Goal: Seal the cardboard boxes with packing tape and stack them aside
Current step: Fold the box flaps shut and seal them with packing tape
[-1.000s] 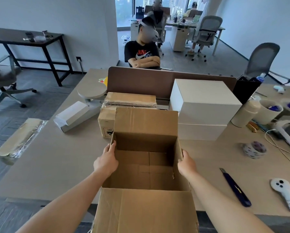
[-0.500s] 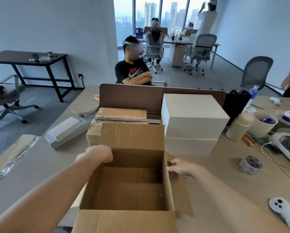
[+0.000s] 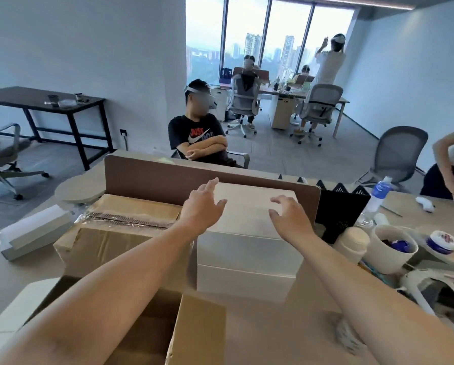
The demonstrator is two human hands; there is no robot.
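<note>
Both hands have left the open cardboard box (image 3: 196, 335), which sits unsealed at the near edge of the surface (image 3: 278, 320). The left hand (image 3: 202, 206) and right hand (image 3: 290, 218) now reach, fingers spread and empty, over the upper of 2 white boxes (image 3: 247, 222), probably to pack it first.

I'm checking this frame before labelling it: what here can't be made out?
1. The open cardboard box, head view: its inside is hidden by the left forearm, its near side cut by the bottom edge.
2. The left hand and right hand over the top white box: contact cannot be told from this angle.
3. A smeared object by the right forearm: too blurred to name.
</note>
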